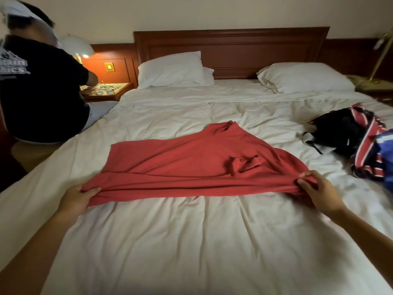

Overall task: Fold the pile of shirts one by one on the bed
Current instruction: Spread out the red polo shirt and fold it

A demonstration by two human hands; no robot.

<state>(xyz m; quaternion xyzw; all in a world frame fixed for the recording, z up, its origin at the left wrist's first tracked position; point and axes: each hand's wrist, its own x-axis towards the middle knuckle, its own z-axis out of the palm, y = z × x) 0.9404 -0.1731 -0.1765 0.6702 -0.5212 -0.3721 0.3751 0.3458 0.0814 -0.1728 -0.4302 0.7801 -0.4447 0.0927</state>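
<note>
One shirt (191, 162) — left hand (78, 199), right hand (319, 190) gripping

The shirt (191, 165) spread in the middle is a plain brick red with no print. The bed (191, 241) under it is covered in off-white, unpatterned sheets, and the left pillow (172, 69) and right pillow (304, 76) are white. The headboard (231, 45) is dark reddish-brown wood. At the right edge, a black garment (338, 130) with small white patches lies beside a striped garment (365, 143) in red, white and navy, and a bright blue garment (387, 158) shows at the frame's border. The wall (191, 11) is pale cream. The other person's T-shirt (42, 92) is black with white lettering. The lamp shade (78, 46) is white. The switch plate (109, 67) on the orange-lit panel is brassy yellow.
</note>
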